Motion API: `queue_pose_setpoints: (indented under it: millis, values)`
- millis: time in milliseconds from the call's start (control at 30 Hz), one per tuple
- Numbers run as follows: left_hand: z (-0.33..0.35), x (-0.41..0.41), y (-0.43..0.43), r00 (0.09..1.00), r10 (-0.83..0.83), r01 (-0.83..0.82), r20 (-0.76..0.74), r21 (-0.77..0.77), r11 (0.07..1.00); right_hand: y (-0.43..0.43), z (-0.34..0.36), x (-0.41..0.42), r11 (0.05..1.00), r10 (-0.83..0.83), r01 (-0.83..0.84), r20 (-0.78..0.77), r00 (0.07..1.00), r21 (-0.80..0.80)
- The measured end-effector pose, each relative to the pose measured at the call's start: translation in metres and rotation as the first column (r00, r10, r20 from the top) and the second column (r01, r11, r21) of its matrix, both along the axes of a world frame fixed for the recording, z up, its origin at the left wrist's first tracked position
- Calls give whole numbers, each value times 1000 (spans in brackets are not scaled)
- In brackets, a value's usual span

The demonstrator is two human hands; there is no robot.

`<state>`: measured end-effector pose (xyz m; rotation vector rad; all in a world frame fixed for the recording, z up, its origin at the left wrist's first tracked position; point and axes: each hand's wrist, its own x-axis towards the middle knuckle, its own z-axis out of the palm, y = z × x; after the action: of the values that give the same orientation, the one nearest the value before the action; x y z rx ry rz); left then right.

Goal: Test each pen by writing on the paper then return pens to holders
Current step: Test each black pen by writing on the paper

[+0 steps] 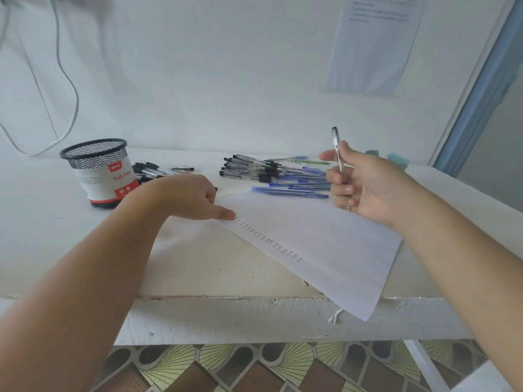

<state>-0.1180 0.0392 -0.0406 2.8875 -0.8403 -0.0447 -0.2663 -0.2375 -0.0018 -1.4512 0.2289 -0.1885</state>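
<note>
Mid-task, between tests: right hand (pixel 359 188) raised above the worktop (pixel 42 222), fingers closed around one clear-barrelled pen (pixel 336 148) held upright, tip hidden in the palm and clear of the paper (pixel 325 250). Left hand (pixel 192 199) flat, holding nothing, forefinger pinning the sheet's far left edge. One sheet, skewed, near corner overhanging the worktop edge, bearing a diagonal column of roughly fifteen short written marks. One mesh holder (pixel 97 171), standing at far left, contents not visible. Two loose pen heaps: black-capped pens (pixel 249 168) mixed with blue pens (pixel 291 190) near the right hand, about fifteen, count uncertain; a smaller black group (pixel 150 169) beside the holder. Next, probably: lowering the tip to blank paper below the last mark, or carrying the pen across to the holder
</note>
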Motion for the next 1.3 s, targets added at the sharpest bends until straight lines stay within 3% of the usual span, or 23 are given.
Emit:
queue_pose_setpoints:
  millis: [267, 433, 500, 600, 700, 967, 1300]
  values:
    - [-3, 2, 1, 1000, -6, 6, 5, -20, 1000, 7, -11, 26, 920, -148, 177, 108, 983, -349]
    - [-4, 4, 1, 1000, 2, -2, -4, -18, 1000, 10, -7, 54, 820, -89, 107, 59, 994, -562]
    - [-4, 4, 1, 1000, 8, -8, -7, -16, 1000, 9, -5, 72, 716, -53, 46, 11, 999, -697]
    - [-2, 3, 1, 1000, 11, -11, -10, -10, 1000, 6, -3, 105, 467, -70, 64, 35, 997, -882]
    - [-3, 5, 0, 1000, 10, -10, -15, -6, 1000, 7, -6, 140, 364, -103, 146, 116, 988, -920]
    - [-3, 4, 1, 1000, 1, -1, -19, -4, 1000, 19, -23, 205, 339, -143, 203, 163, 976, -919]
    - [-2, 2, -1, 1000, -7, 7, -19, -5, 1000, 18, -46, 209, 374, -155, 246, 202, 967, -894]
